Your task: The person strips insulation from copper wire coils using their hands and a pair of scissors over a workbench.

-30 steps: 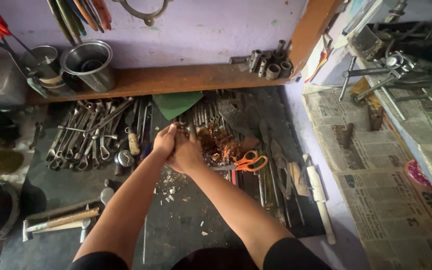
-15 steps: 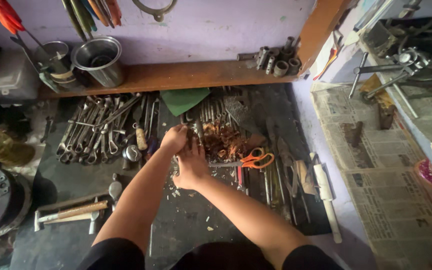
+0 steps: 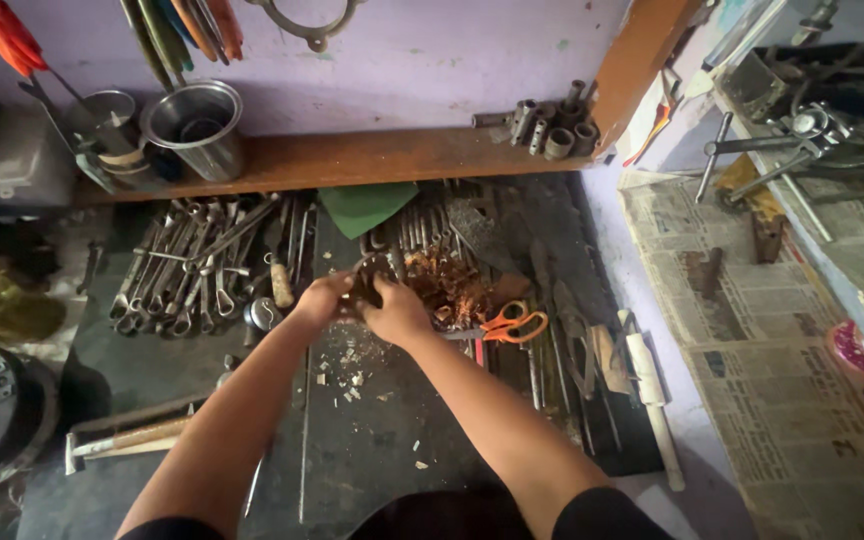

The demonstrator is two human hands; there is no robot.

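My left hand (image 3: 322, 298) and my right hand (image 3: 399, 313) meet over a dark work surface (image 3: 372, 440). Both close on a small dark piece (image 3: 362, 287) held between them, and a thin bent metal part sticks up from it. What the piece is cannot be made out. A heap of brown shavings (image 3: 450, 283) lies just right of my hands. Pale chips (image 3: 345, 366) are scattered on the surface under my wrists. Orange-handled scissors (image 3: 512, 323) lie right of my right hand.
Several wrenches (image 3: 190, 268) lie in a pile at the left, below a wooden shelf (image 3: 352, 158) with a steel cup (image 3: 192, 125) and sockets (image 3: 548, 126). A green cloth (image 3: 367, 205), a hammer (image 3: 132, 436), files and a white-handled tool (image 3: 648, 382) lie around. Newspaper (image 3: 752, 330) covers the right bench.
My hands have drawn slightly back from the shavings toward me and to the left. The right hand now sits beside the left rather than over it, and the dark piece shows between them.
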